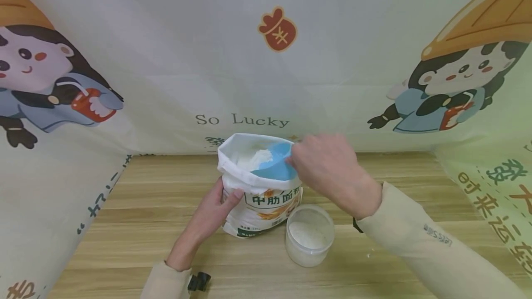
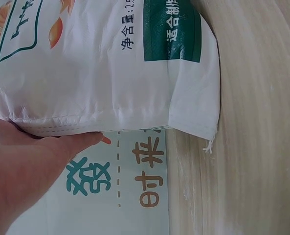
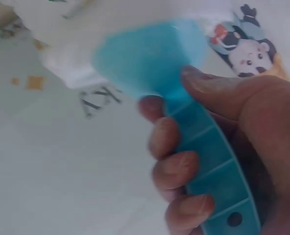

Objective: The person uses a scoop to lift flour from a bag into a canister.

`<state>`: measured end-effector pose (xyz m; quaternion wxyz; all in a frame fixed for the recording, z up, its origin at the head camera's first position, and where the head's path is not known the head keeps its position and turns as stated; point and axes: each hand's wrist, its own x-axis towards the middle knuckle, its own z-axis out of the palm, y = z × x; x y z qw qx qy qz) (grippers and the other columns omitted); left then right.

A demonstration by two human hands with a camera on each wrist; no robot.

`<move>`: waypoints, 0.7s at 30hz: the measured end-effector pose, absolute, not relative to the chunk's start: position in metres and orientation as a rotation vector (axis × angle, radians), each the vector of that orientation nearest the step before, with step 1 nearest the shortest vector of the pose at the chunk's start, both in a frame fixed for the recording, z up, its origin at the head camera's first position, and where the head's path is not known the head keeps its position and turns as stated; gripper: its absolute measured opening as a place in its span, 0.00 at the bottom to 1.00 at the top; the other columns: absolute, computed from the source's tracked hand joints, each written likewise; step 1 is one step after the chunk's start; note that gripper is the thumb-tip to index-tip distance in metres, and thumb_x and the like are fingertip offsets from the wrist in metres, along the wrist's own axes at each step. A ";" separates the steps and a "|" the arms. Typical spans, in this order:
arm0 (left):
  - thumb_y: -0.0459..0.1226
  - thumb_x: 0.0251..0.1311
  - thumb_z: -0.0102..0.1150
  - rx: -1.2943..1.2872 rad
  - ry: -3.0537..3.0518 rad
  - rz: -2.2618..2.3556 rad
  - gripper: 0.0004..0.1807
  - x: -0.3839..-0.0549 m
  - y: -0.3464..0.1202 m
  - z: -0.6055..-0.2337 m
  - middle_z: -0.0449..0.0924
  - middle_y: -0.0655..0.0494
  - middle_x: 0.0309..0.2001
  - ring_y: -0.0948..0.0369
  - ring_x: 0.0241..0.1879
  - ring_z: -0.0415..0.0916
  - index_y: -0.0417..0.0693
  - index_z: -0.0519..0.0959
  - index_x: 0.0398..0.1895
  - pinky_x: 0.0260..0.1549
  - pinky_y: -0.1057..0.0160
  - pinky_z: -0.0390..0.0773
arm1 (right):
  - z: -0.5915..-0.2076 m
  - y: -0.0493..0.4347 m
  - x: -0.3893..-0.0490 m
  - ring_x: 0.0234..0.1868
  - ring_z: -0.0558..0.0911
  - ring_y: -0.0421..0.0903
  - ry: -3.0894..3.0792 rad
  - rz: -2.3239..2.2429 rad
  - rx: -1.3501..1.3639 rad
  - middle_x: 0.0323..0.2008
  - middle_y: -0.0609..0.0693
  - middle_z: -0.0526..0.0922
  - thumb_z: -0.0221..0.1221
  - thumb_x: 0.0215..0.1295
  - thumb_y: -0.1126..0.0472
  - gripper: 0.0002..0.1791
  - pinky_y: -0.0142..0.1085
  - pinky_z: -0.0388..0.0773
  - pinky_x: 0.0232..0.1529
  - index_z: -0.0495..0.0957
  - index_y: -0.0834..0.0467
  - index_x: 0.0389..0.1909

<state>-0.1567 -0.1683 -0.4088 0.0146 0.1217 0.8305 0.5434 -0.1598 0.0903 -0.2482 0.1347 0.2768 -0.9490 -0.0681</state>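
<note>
A white flour bag (image 1: 241, 213) stands upright on the table, its top edge folded outward and white flour (image 1: 251, 160) showing inside. My left hand (image 1: 216, 204) grips the bag's left side below the fold, thumb on the printed front. In the left wrist view that hand (image 2: 42, 159) lies along the bag's side seam (image 2: 100, 122). With curled fingers my right hand (image 1: 332, 167) holds a blue scoop (image 1: 276, 170) in the bag's mouth, flour on its blade. The right wrist view has fingers and thumb wrapped round the ribbed scoop handle (image 3: 208, 152).
A clear round tub (image 1: 309, 253) with white powder in it stands close to the bag's front right. The wood-grain table (image 1: 137, 225) meets a printed cloth backdrop (image 1: 178, 59) behind the bag and at both sides.
</note>
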 end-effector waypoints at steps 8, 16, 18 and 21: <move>0.61 0.74 0.51 0.408 2.597 1.685 0.39 -0.158 -0.169 -0.410 0.75 0.41 0.65 0.45 0.66 0.73 0.44 0.63 0.75 0.64 0.37 0.72 | -0.242 0.076 -0.151 0.17 0.62 0.42 -2.736 -0.369 0.768 0.14 0.44 0.65 0.62 0.61 0.70 0.20 0.37 0.67 0.13 0.71 0.51 0.13; 0.62 0.73 0.51 0.380 2.594 1.684 0.39 -0.157 -0.169 -0.409 0.76 0.41 0.65 0.45 0.66 0.72 0.45 0.64 0.74 0.64 0.37 0.71 | -0.248 0.066 -0.154 0.17 0.67 0.42 -2.717 -0.372 0.750 0.15 0.44 0.71 0.61 0.58 0.72 0.19 0.38 0.70 0.13 0.72 0.51 0.13; 0.63 0.73 0.51 0.379 2.592 1.686 0.40 -0.157 -0.169 -0.409 0.75 0.41 0.65 0.44 0.66 0.72 0.45 0.64 0.74 0.65 0.37 0.71 | -0.250 0.065 -0.155 0.17 0.68 0.42 -2.700 -0.368 0.751 0.15 0.44 0.71 0.61 0.57 0.71 0.19 0.39 0.71 0.13 0.72 0.51 0.12; 0.63 0.73 0.51 0.382 2.592 1.687 0.40 -0.157 -0.169 -0.409 0.75 0.41 0.65 0.44 0.66 0.72 0.45 0.64 0.74 0.65 0.36 0.70 | -0.254 0.063 -0.156 0.17 0.68 0.42 -2.681 -0.370 0.753 0.14 0.45 0.70 0.62 0.57 0.71 0.19 0.38 0.71 0.14 0.71 0.51 0.12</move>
